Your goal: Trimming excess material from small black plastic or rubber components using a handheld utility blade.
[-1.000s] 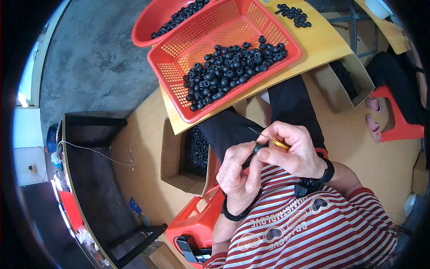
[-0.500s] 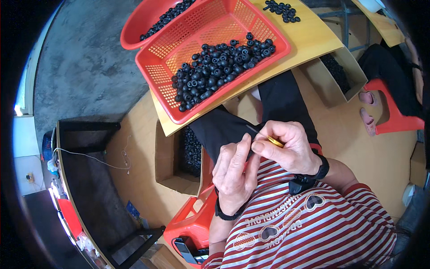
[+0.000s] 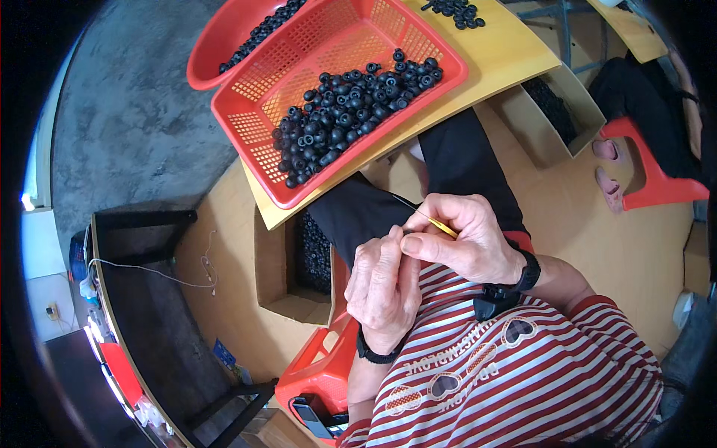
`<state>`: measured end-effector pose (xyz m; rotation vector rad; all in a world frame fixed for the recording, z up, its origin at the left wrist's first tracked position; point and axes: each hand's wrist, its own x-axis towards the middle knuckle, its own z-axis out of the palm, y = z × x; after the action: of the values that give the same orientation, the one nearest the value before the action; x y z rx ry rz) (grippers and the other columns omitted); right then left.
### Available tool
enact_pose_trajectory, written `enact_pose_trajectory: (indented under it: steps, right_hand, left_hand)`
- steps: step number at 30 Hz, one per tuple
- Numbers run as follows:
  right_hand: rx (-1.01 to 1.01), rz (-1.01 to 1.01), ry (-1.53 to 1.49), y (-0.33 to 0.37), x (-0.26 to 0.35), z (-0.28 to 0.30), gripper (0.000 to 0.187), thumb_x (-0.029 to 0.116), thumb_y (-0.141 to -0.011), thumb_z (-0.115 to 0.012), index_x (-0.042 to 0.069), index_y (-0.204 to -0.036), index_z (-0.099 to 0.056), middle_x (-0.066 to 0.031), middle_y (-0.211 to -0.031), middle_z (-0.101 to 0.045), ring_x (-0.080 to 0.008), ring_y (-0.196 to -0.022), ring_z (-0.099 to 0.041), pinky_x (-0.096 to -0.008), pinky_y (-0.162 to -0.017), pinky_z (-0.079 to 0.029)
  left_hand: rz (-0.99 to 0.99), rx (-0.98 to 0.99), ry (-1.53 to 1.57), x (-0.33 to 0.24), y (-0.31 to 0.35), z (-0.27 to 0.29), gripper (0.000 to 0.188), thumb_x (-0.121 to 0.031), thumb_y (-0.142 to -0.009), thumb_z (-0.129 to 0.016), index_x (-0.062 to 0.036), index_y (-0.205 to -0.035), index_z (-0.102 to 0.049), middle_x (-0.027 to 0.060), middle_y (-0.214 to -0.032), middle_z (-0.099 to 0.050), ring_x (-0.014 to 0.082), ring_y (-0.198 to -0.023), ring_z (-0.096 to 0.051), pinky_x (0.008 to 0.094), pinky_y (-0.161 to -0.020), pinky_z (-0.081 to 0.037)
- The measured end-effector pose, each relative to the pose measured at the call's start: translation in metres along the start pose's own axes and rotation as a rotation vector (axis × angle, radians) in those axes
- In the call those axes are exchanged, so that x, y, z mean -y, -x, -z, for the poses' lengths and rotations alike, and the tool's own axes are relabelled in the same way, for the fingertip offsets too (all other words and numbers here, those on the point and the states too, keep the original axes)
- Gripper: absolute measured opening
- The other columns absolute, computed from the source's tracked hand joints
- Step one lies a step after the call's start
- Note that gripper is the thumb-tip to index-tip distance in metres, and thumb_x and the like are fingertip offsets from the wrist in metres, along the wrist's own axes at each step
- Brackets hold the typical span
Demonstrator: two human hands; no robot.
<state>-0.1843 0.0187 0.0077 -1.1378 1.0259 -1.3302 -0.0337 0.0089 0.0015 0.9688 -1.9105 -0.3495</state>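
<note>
While our right hand fingers pinch the yellow tool and our left hand fingers stay curled together, any slack grip could drop it.

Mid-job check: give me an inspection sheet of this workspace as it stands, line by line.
Surface: yellow board on the lap, bearing the basket.
Job's things: red mesh basket part full of black rubber rings; thin yellow-handled tool.
Clutter: red bowl of rings; loose rings on the board; cardboard box with more rings.
Grippers: left hand pinching, contents hidden; right hand holds the tool.
Cables: thin white cord by the dark shelf.
Surroundings: red stool; another person's feet.
</note>
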Motion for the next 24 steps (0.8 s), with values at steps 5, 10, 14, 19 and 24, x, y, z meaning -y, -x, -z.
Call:
enact_pose_trajectory:
  steps: [5,10,14,19,24]
  right_hand:
    - [0.029,0.028,-0.006,0.001,-0.005,0.003,0.009,0.009,-0.090,-0.062,0.000,-0.088,-0.063,0.0021,-0.071,-0.058,0.0000,-0.065,-0.047,-0.0190,-0.056,-0.038]
    - [-0.077,0.023,-0.144,0.008,-0.001,0.010,0.016,0.015,-0.096,-0.056,0.002,-0.104,-0.056,0.0061,-0.069,-0.048,-0.0011,-0.060,-0.040,-0.0201,-0.054,-0.035]
    - [-0.010,0.344,0.353,0.011,0.009,0.019,0.010,0.008,-0.088,-0.065,0.001,-0.092,-0.062,-0.0076,-0.074,-0.062,-0.0137,-0.062,-0.061,-0.0260,-0.055,-0.045]
    - [0.050,0.355,0.383,0.013,0.011,0.018,0.011,0.004,-0.081,-0.071,0.000,-0.089,-0.065,-0.0101,-0.076,-0.067,-0.0206,-0.064,-0.067,-0.0291,-0.056,-0.051]
    - [0.053,0.394,0.430,0.012,0.011,0.018,0.012,0.003,-0.078,-0.073,-0.001,-0.087,-0.065,-0.0099,-0.076,-0.067,-0.0215,-0.063,-0.067,-0.0291,-0.055,-0.051]
  left_hand:
    - [0.040,0.028,0.106,-0.002,-0.003,0.003,0.030,0.007,-0.075,-0.071,0.0035,-0.104,-0.065,0.0167,-0.089,-0.067,0.0251,-0.077,-0.067,0.0305,-0.069,-0.053]
    - [0.257,0.022,0.308,0.003,0.004,0.005,0.022,0.004,-0.080,-0.068,0.0046,-0.102,-0.066,0.0148,-0.086,-0.067,0.0212,-0.075,-0.066,0.0272,-0.066,-0.050]
    - [0.250,0.013,0.295,0.006,0.006,0.007,0.023,0.005,-0.081,-0.067,0.0048,-0.104,-0.065,0.0150,-0.087,-0.067,0.0210,-0.076,-0.066,0.0273,-0.067,-0.050]
    - [0.270,0.006,0.374,0.009,0.007,0.007,0.024,0.006,-0.083,-0.063,0.0047,-0.108,-0.062,0.0159,-0.090,-0.066,0.0215,-0.078,-0.066,0.0267,-0.069,-0.051]
    - [0.248,0.015,0.368,0.009,0.006,0.007,0.024,0.005,-0.084,-0.062,0.0047,-0.108,-0.062,0.0160,-0.090,-0.066,0.0213,-0.078,-0.066,0.0264,-0.068,-0.051]
